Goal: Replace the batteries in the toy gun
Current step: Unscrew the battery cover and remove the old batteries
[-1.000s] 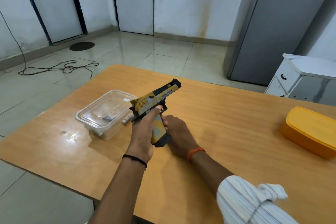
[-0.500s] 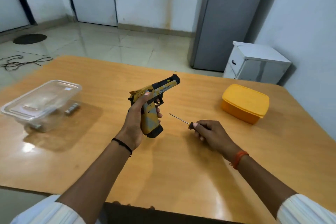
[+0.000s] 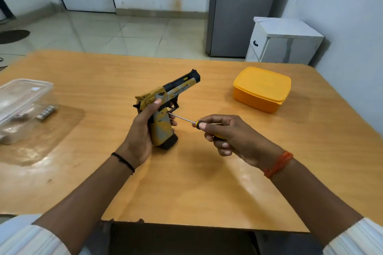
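While the left hand (image 3: 141,130) clasps the toy gun (image 3: 165,109) by its grip above the counter (image 3: 207,182), the right hand (image 3: 234,136) pinches a screwdriver (image 3: 186,119) against it. Likely light, rigid plastic; holding the grip steadies it for unscrewing.

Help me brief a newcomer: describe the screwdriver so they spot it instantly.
On the wooden table, look at the right hand near the middle. It grips the screwdriver, whose thin metal shaft points at the toy gun. It is the only slim metal tool there.
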